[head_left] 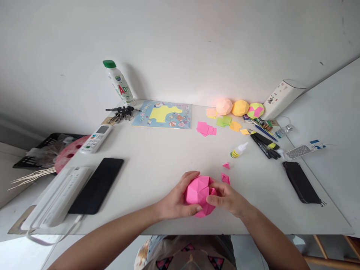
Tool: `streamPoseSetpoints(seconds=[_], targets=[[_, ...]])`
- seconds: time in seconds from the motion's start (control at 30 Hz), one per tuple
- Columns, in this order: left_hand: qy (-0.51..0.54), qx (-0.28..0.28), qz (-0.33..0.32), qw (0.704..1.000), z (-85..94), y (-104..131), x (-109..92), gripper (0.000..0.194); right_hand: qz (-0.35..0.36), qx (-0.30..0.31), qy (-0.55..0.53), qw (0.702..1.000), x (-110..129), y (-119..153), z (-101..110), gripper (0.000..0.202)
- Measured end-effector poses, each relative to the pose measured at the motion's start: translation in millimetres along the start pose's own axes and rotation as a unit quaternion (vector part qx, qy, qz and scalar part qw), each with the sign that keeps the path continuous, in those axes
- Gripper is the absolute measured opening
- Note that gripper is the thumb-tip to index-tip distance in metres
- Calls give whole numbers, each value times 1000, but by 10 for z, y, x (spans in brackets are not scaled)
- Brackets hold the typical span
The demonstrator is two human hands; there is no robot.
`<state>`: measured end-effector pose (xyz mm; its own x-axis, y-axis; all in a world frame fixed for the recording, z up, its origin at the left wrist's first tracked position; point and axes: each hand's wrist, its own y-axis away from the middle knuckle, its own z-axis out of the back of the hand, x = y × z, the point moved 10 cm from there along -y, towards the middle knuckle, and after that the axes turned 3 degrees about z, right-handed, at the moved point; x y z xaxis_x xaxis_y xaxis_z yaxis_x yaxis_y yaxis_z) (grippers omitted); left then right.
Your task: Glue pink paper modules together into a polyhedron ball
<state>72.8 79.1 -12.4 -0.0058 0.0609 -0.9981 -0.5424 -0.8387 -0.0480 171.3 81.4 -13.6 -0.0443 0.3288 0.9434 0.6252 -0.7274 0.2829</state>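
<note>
We see the left hand (177,198) curved around the left side of a pink paper ball (197,192), its thumb laid along the near face. The right hand (229,198) grips the ball's right side, thumb and fingers drawn close together where the folded facets part; whether a separate piece lies between its fingertips we cannot tell. The ball thus sits between the two hands, over the near edge of the white surface (157,153).

Just beyond the right hand we note a folded pink piece (225,179) and a smaller pink piece (226,165); farther out lies a glue bottle (238,151), tipped on its side. Well ahead of the hands we find pink paper sheets (206,128) and, behind them to the right, a row made of a peach ball (224,107), an orange ball (240,108) and a green-and-pink ball (255,110). Well left of the left hand we observe a black phone (97,185); well right of the right hand, a black pouch (301,183).
</note>
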Motion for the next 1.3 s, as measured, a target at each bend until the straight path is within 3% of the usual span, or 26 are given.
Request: streamPoseSetpoints(seconds=[0.17,0.27,0.5,0.63,0.77,1.07,1.3], targets=[[164,31,101,981,-30,12,178,83,47,-2,41,998,193,17,10,50],[203,28,112,972,-2,6,196,81,85,-8,70,994,305,39,21,57],[180,44,32,982,-24,-7,44,79,85,-44,99,990,248,104,110,47],[56,8,-45,997,40,5,-84,81,113,-54,99,987,265,124,129,37],[-67,-20,-132,989,60,55,-230,81,146,-81,77,983,329,152,176,27],[-60,-38,-179,981,117,85,-294,87,216,-199,15,956,438,244,376,11],[2,-18,-176,984,97,108,-278,79,157,-97,56,981,321,135,145,27]])
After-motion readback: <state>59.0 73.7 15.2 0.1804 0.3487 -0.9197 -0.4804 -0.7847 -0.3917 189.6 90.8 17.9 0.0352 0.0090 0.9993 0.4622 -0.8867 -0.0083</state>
